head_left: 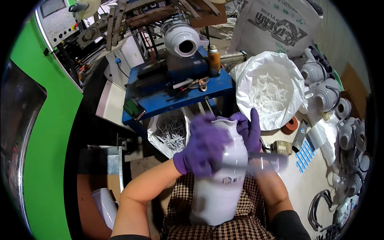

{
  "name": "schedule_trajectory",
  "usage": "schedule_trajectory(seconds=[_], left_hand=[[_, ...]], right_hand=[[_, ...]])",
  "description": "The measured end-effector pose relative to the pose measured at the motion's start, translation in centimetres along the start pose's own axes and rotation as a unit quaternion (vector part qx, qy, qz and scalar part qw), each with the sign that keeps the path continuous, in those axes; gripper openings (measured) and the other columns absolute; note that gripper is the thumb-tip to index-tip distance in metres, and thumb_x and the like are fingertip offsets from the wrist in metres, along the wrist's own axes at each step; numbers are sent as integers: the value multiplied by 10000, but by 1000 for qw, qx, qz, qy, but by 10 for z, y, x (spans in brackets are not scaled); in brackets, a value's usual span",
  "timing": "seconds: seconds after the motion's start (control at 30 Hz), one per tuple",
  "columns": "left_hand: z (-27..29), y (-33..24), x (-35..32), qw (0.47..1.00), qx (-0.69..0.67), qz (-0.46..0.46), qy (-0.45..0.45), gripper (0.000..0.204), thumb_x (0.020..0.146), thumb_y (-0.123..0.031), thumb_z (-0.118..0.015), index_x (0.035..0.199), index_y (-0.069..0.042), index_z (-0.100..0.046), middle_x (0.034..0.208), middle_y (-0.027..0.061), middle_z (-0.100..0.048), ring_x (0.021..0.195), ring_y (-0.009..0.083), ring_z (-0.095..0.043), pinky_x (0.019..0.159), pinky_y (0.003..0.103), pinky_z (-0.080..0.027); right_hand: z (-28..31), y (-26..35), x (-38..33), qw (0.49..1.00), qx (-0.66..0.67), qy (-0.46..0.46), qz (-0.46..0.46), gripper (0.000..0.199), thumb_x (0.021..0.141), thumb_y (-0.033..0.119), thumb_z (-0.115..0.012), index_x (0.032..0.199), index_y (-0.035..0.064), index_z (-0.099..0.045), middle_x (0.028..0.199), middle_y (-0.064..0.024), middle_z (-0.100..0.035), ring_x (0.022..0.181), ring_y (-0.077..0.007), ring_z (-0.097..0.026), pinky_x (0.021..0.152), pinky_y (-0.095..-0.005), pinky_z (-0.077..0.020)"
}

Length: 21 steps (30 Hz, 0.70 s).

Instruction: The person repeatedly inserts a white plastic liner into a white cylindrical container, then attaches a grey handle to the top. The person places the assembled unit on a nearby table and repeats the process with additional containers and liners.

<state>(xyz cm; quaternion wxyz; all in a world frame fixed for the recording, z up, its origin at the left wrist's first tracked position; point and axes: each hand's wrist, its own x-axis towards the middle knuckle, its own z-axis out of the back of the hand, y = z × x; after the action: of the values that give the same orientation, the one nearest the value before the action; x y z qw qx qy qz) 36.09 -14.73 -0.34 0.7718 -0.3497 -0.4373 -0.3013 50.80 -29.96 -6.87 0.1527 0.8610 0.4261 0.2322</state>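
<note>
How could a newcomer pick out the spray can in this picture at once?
Find the blue bench, upper middle. Right of the pale housing with a dark round opening stands the spray can. Its upright orange-yellow body sets it apart from the tools lying nearby.

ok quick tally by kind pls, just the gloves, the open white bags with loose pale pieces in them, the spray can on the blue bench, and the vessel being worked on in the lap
Purple gloves: 2
Open white bags: 2
Orange spray can: 1
Light-grey vessel: 1
Total: 6
</note>
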Motion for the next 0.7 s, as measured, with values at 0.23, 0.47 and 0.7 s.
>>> schedule_trajectory(seconds=[0.23,0.47,0.7], left_hand=[[-7,47,-26,707,-560,374,-213,394,1065,-287,-453,1320,-4,-556,1302,172,-613,1255,330,-567,1137,479,-412],[4,38,-11,721,-590,340,-129,394,1049,-320,-460,1229,4,-592,1176,172,-642,1178,334,-597,1097,460,-439],[-27,47,-9,724,-550,382,-167,425,1062,-274,-488,1367,15,-553,1294,170,-634,1157,295,-634,1077,418,-466]], right_hand=[[-11,4,-6,990,39,-120,-63,772,1011,695,-372,1085,-14,-670,1107,-253,-696,1021,-354,-684,951,-447,-563],[-21,5,-7,990,115,-20,-73,796,1005,707,-364,1158,-23,-639,1217,-278,-663,1099,-374,-667,1001,-457,-544],[15,6,-14,986,149,31,-61,582,1070,442,-461,1507,61,-415,1508,-189,-497,1383,-342,-495,1185,-473,-381]])
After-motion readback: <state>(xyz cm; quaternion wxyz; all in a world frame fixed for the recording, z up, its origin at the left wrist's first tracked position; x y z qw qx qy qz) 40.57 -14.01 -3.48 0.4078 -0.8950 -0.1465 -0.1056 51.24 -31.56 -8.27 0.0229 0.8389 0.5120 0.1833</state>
